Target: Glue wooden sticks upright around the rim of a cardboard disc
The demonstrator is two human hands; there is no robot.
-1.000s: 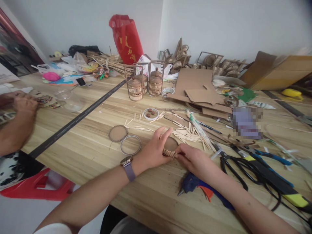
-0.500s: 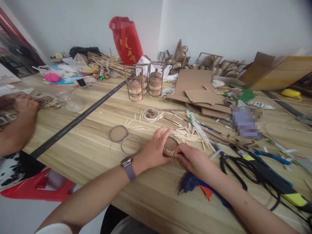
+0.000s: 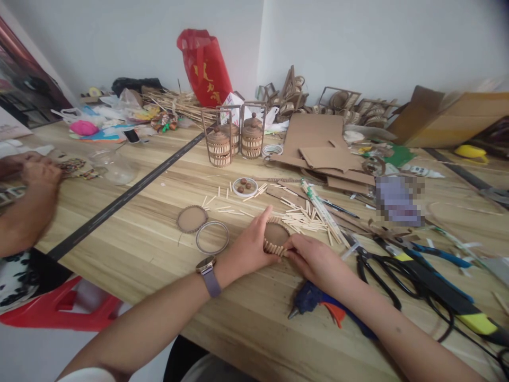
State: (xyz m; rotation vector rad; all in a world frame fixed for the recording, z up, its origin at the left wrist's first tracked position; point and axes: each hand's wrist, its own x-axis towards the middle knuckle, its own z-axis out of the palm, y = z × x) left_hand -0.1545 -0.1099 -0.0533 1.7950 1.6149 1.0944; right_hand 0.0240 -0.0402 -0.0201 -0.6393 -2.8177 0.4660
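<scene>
A small round basket piece with a brown base and short pale sticks along its edge sits between my hands on the wooden table. My left hand holds its left side, thumb at the front and a finger raised behind. The fingertips of my right hand pinch its front right edge. Loose pale sticks lie just beyond. To the left are a brown disc with a ridged rim and a pale ring. A blue glue gun lies below my right wrist.
Lidded baskets stand at the back beside a red bag. Brown balls lie in a white ring. Scissors and a yellow-black tool are at right. Another person's hands work at far left.
The fingers of my left hand have come closer together, uncovering more of the basket piece's base and far edge. My right hand keeps its pinch. The view has shifted slightly.
</scene>
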